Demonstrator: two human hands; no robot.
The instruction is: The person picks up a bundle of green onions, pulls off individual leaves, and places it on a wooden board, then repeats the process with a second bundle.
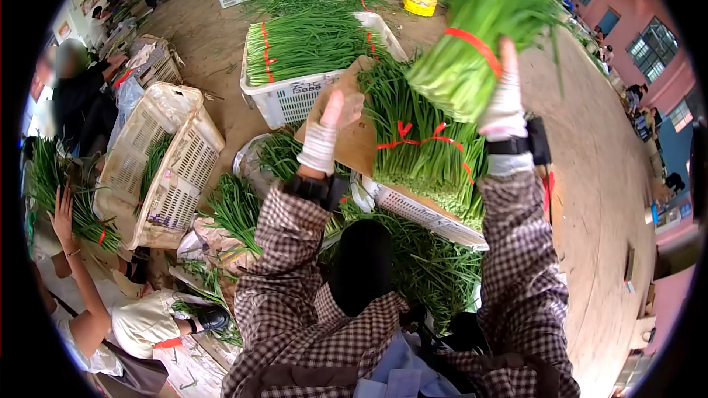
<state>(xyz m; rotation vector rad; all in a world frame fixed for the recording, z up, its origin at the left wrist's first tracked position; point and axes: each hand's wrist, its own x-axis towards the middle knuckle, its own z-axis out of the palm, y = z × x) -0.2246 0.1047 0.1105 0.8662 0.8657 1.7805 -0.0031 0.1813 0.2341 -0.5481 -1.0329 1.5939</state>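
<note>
A thick bundle of green chives (472,37), tied with a red band and smeared by motion, is raised at the upper right. My right hand (506,103), in a white fingerless glove, grips it at its side near the band, thumb up. Gloved the same way, my left hand (333,124) is held up with its fingers apart and nothing in it, in front of a brown cardboard sheet (354,129). Between my hands, red-tied chive bundles (424,147) stand packed in a white plastic crate (428,210).
Ahead, another white crate (284,103) is filled with banded chives. Left of me a dirty crate (173,195) lies tilted, beside a co-worker's hand (65,217) on greens. Loose chives (428,265) lie below my arms. A yellow tub (420,1) stands on the floor farther off.
</note>
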